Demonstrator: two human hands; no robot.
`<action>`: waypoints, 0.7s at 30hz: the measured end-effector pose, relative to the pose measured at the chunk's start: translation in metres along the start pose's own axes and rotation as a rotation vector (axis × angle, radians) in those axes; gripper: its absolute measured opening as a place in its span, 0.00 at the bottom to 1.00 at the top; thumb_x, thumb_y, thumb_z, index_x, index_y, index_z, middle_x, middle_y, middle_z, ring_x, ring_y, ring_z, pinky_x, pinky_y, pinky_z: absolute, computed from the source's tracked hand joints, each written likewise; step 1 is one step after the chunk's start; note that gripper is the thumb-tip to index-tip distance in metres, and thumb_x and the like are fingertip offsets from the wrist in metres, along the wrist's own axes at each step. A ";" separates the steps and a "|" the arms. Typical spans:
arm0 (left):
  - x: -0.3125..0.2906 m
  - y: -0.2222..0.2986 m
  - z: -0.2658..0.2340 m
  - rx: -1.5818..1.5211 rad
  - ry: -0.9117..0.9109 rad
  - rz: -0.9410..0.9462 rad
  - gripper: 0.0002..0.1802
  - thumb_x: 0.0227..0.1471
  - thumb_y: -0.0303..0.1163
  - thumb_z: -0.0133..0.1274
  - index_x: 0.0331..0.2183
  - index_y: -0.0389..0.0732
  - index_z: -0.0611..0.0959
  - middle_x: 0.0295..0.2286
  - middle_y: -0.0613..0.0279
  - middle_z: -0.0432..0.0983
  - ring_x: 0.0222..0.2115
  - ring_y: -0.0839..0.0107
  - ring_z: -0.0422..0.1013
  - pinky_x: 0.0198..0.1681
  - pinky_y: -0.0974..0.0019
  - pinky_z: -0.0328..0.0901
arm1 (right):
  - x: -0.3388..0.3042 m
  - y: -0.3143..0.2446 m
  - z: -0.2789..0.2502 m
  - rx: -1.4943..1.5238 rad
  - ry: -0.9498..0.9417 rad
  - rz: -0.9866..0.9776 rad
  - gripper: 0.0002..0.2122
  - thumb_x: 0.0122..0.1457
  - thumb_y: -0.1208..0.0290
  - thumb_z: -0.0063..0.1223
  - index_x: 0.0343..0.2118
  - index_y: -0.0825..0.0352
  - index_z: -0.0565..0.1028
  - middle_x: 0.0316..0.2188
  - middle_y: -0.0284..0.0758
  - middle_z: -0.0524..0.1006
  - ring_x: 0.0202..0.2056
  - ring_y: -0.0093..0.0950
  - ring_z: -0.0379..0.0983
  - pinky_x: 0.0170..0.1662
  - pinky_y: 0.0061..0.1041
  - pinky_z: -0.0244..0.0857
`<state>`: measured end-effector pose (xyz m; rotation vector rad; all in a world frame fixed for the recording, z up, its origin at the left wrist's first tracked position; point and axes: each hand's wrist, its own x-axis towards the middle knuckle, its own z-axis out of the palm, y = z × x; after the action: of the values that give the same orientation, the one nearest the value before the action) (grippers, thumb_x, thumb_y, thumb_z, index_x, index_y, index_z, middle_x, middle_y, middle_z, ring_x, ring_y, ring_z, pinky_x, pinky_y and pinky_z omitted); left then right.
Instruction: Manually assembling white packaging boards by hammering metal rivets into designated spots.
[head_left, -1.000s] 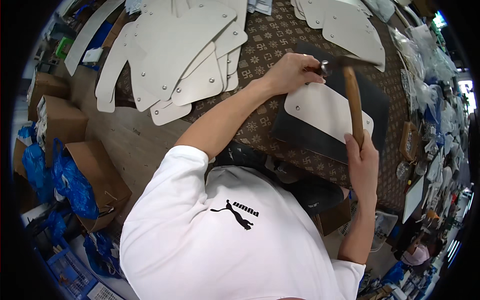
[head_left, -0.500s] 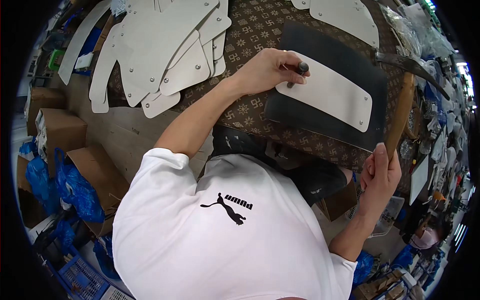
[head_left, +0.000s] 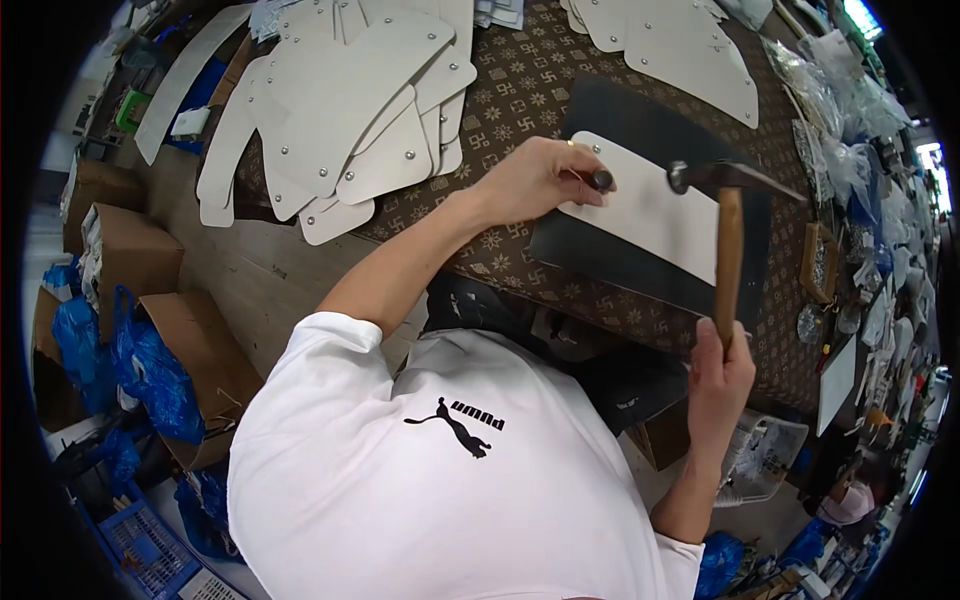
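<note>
Item: hammer (head_left: 728, 235), punch (head_left: 602, 180), pale panel (head_left: 655, 208).
I saw right hand (head_left: 722, 368) fingers wrapped round wooden handle; left hand (head_left: 535, 180) pinched the punch on the dark mat (head_left: 640, 130).

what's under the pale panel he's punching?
The pale panel lies on a dark slab, which sits on the patterned brown table cover. The left hand hides the panel's near corner; anything beneath the slab is covered.

Left hand (head_left: 535, 180) pins a punch (head_left: 602, 180) on the white panel (head_left: 655, 210); right hand (head_left: 722, 362) holds hammer (head_left: 728, 240) just right of the punch.
</note>
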<state>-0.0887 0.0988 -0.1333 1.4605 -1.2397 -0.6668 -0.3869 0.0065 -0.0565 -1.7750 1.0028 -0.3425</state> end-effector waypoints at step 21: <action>0.174 -0.002 0.153 -0.091 -0.159 0.051 0.11 0.54 0.30 0.64 0.38 0.36 0.88 0.32 0.60 0.85 0.33 0.74 0.79 0.41 0.69 0.72 | -0.020 0.010 -0.079 0.435 0.673 0.077 0.15 0.70 0.60 0.50 0.28 0.61 0.65 0.17 0.23 0.61 0.13 0.11 0.49 0.14 0.16 0.42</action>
<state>-0.1708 -0.1175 -0.1428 1.3170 -1.3459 -0.8067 -0.4545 -0.0299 -0.0266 -1.2316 1.3290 -1.0694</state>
